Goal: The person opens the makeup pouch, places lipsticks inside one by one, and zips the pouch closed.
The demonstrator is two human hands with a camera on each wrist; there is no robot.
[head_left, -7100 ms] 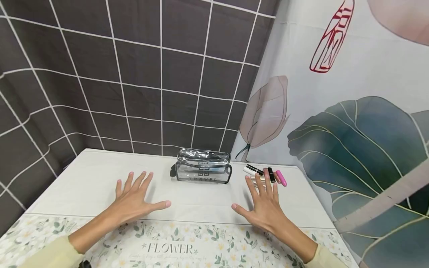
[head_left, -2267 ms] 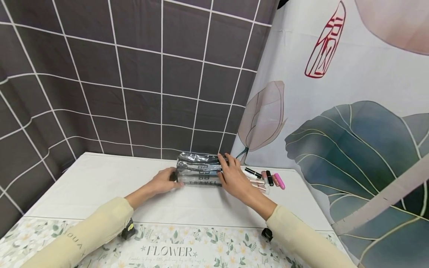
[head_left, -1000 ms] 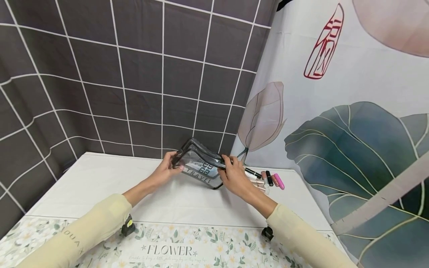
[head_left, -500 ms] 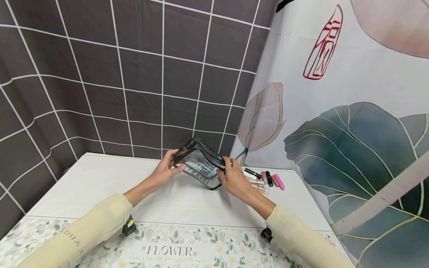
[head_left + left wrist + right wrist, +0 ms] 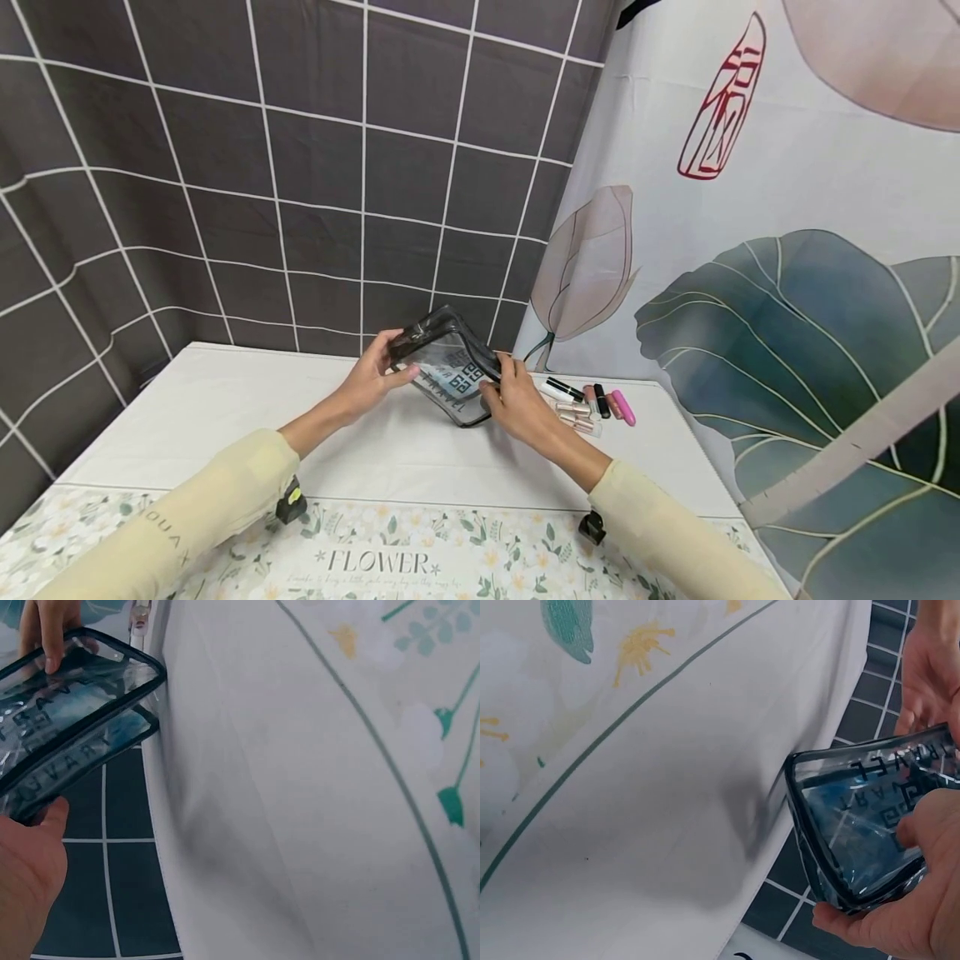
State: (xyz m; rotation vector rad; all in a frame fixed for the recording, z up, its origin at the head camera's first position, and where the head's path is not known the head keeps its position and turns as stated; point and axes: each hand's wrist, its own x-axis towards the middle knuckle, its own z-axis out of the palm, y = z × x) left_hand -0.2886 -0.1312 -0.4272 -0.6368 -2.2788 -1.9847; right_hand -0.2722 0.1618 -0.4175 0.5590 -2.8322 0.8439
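Note:
A clear pouch with black edging and dark lettering (image 5: 448, 377) is tilted between both hands in the head view. My left hand (image 5: 369, 379) grips its left end, thumb on the front face. My right hand (image 5: 522, 406) holds the right end, fingers over the top edge. The left wrist view shows the pouch (image 5: 82, 712) with the left hand (image 5: 30, 877) at its near end and the right hand (image 5: 46, 630) at the far one. In the right wrist view the right hand (image 5: 911, 900) pinches a corner of the pouch (image 5: 855, 817). Its inside is hard to make out.
Several small cosmetic tubes, among them a pink one (image 5: 624, 407) and a black one (image 5: 602, 401), lie right of the right hand on the white table cover (image 5: 300, 475). A dark tiled-pattern curtain (image 5: 315, 150) hangs behind, and a floral one on the right.
Both hands came in from apart and took hold of the pouch. It has gone from standing level to tilted, its left end raised. Over the last half second it turned slightly more.

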